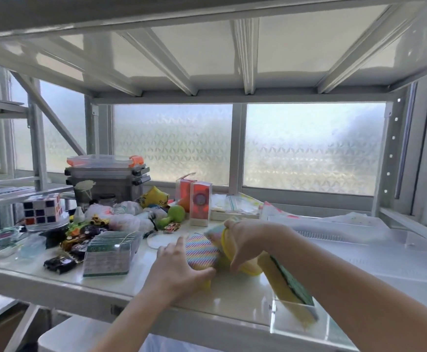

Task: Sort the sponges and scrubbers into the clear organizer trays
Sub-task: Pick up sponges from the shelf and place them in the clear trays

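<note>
A rainbow-striped sponge (202,252) lies on the white shelf in the middle, and my left hand (174,270) grips its near end. My right hand (248,240) is closed over a yellow sponge (226,246) stacked against another striped sponge (213,232) just right of the first. A yellow sponge with a green scrubbing face (290,285) leans tilted in a clear organizer tray (296,323) at the shelf's front edge, under my right forearm.
Clutter fills the left of the shelf: a clear box of cards (110,255), toy cars (59,262), a puzzle cube (42,209), plastic bags, a green dumbbell (174,214), stacked grey containers (108,179). A large clear lid (359,247) lies right. Low shelf overhead.
</note>
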The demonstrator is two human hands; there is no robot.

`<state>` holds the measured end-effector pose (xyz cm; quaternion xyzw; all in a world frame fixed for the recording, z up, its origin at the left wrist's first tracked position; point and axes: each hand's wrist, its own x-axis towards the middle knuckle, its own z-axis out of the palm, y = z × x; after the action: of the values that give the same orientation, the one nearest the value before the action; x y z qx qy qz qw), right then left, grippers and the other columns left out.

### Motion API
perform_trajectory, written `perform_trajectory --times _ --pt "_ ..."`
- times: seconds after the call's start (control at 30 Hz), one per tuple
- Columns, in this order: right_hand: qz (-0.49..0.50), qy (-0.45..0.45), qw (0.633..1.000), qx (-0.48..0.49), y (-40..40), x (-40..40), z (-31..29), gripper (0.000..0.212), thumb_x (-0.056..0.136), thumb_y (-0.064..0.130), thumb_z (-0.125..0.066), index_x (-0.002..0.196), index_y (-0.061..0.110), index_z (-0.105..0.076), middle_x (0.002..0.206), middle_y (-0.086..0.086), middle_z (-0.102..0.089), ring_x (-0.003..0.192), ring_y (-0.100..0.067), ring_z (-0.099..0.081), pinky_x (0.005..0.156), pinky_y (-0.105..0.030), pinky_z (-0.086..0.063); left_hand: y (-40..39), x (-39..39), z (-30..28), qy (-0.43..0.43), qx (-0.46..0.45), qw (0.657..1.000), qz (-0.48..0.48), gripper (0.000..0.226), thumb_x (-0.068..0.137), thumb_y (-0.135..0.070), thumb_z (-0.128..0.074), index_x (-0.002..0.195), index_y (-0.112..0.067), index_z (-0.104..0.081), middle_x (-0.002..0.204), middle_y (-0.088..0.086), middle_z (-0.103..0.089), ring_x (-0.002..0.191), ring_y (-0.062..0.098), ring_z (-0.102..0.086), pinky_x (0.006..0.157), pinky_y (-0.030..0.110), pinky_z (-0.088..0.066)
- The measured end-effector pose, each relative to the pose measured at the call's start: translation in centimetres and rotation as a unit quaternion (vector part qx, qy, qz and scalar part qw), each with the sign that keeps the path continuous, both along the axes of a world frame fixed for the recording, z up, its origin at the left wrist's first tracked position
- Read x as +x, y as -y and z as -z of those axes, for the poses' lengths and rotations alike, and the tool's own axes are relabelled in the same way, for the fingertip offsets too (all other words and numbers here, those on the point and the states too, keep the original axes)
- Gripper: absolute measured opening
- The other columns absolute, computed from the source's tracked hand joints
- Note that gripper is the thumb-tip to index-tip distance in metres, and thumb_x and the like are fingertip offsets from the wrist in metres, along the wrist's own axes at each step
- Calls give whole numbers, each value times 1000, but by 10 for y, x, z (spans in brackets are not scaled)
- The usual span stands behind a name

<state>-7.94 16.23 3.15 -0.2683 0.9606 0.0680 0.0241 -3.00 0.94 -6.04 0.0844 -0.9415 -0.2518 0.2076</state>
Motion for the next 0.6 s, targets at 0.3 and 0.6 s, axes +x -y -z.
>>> perform_trajectory --times 0.3,0.6 --pt "7 -61 995 -79 1 5 1 57 82 18 -61 134 6 -39 117 -9 -58 101 -23 -58 71 -29 -46 6 7 -13 -55 25 997 -41 96 63 -50 -68 144 -17 -27 128 8 -40 118 24 -42 96 34 -40" --pt "-32 -156 960 -231 -4 12 -28 23 86 2 -43 108 5 -49 81 -9 -54 75 -27 -53 60 -32 -43 25 18 -38 -167 49 982 -71 89 62 -20 -80 136 -5 -33 118 5 -31 102 17 -40 76 26 -42"
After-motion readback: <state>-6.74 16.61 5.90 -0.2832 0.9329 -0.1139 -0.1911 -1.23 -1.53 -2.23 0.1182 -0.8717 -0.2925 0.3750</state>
